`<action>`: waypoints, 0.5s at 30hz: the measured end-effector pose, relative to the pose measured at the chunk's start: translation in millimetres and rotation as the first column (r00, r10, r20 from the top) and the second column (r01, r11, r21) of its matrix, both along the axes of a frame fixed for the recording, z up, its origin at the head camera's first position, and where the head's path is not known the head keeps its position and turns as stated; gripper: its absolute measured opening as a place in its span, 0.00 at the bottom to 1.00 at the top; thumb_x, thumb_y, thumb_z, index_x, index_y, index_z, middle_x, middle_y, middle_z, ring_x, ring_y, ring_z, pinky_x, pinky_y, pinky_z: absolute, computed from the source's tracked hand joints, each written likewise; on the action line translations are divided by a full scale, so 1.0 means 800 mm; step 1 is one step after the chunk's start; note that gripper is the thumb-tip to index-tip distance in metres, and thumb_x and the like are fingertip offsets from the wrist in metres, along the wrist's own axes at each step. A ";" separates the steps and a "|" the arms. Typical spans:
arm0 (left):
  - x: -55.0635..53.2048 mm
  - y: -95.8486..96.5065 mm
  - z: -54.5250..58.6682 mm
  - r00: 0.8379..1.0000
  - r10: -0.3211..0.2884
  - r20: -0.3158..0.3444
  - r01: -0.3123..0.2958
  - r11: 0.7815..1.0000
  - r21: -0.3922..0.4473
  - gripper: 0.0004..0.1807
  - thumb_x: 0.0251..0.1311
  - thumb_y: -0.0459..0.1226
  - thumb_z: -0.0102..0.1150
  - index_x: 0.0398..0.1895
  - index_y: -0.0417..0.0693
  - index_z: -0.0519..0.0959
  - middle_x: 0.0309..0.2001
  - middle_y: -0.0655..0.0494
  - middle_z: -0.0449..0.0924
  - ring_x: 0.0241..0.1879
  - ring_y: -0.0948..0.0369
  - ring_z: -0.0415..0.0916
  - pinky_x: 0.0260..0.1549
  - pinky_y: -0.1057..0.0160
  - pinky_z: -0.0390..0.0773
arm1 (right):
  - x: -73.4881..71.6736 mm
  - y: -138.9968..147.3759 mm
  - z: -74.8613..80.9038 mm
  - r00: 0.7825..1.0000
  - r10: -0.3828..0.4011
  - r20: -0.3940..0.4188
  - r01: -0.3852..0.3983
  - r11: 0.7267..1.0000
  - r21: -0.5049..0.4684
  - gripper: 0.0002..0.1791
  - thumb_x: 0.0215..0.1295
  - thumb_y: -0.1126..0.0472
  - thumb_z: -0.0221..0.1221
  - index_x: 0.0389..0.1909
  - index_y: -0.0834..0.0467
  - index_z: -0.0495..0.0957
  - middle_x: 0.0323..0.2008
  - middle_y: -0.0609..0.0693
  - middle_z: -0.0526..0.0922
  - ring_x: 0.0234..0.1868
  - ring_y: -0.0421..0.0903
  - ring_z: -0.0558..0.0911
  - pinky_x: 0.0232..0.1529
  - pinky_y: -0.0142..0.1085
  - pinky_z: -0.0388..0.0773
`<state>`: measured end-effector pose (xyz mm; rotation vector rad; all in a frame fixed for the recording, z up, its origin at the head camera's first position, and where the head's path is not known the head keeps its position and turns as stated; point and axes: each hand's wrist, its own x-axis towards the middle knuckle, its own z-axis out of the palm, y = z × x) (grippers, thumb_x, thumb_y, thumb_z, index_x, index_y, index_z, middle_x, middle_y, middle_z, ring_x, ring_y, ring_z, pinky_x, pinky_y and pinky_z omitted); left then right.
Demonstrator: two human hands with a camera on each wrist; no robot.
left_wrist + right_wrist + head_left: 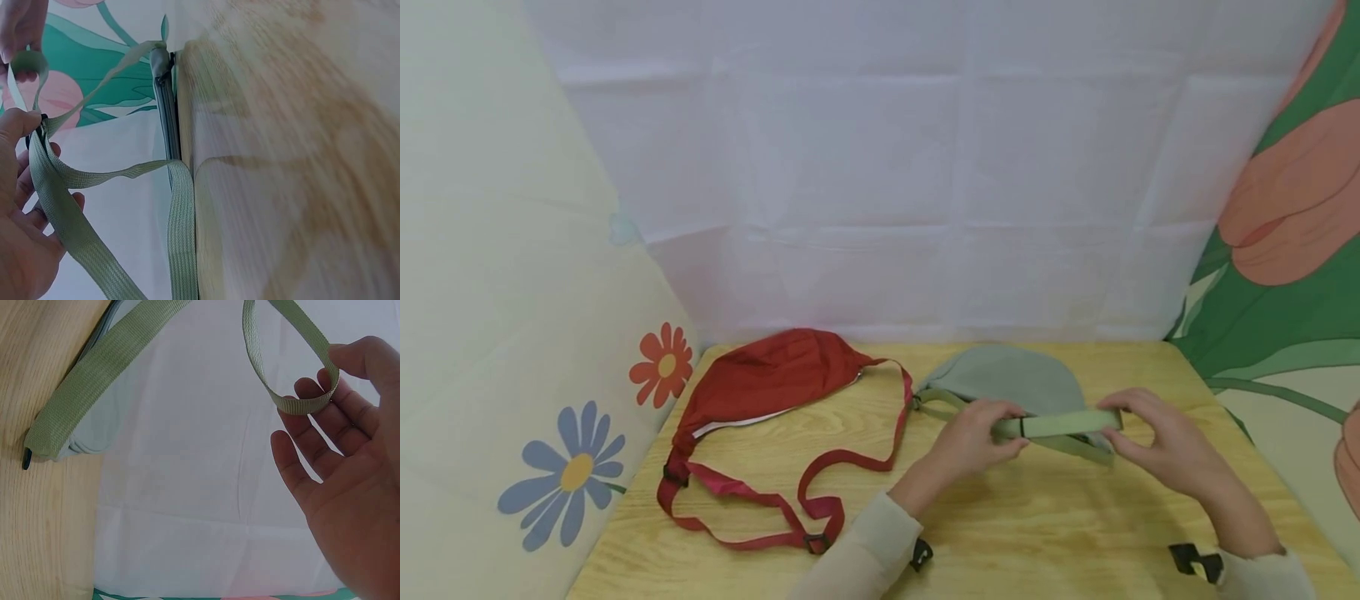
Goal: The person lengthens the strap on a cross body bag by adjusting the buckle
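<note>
A grey-green waist bag (pixel 1011 375) lies at the back right of the table, its light green strap (pixel 1060 424) lifted in front of it. My left hand (pixel 973 437) pinches the strap beside a black slider (pixel 42 125); lengths of webbing hang below that hand in the left wrist view. To the right, my right hand (pixel 1172 446) holds a bend of the strap between thumb and fingers. In the right wrist view this bend forms a loop (pixel 300 406) across the fingers. The strap runs roughly level between both hands.
A red waist bag (pixel 775 375) lies on the wooden table (pixel 1000 542) at the left, its red strap (pixel 741 542) spread in loops towards the front. White cloth (pixel 880 167) hangs behind the table, with flower-patterned cloth (pixel 467 333) at the sides.
</note>
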<state>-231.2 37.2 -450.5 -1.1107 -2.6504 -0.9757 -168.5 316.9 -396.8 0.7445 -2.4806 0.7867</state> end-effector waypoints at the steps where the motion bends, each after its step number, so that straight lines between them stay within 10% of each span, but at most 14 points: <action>1: 0.000 -0.001 0.000 1.000 0.001 0.004 -0.001 1.000 -0.001 0.18 0.65 0.49 0.67 0.55 0.56 0.82 0.49 0.61 0.82 0.46 0.66 0.77 0.42 0.71 0.78 | 0.001 0.001 0.000 1.000 -0.002 -0.004 0.002 1.000 -0.004 0.24 0.52 0.75 0.71 0.49 0.54 0.81 0.45 0.43 0.82 0.47 0.31 0.76 0.50 0.18 0.67; 10: -0.002 -0.002 -0.001 0.999 -0.034 0.002 0.034 0.999 -0.004 0.19 0.68 0.49 0.63 0.58 0.53 0.81 0.54 0.60 0.82 0.51 0.64 0.77 0.48 0.69 0.78 | 0.004 0.004 -0.003 0.999 -0.017 0.027 0.016 1.000 0.022 0.23 0.56 0.72 0.71 0.52 0.54 0.81 0.48 0.46 0.83 0.49 0.36 0.77 0.50 0.20 0.68; 15: -0.003 -0.001 -0.002 0.999 -0.052 -0.009 0.052 0.999 -0.017 0.19 0.71 0.48 0.61 0.59 0.51 0.80 0.54 0.57 0.82 0.53 0.62 0.77 0.50 0.68 0.77 | 0.001 -0.008 -0.004 1.000 -0.006 -0.004 0.006 0.995 0.101 0.28 0.53 0.69 0.74 0.57 0.57 0.79 0.52 0.53 0.82 0.53 0.52 0.78 0.52 0.39 0.73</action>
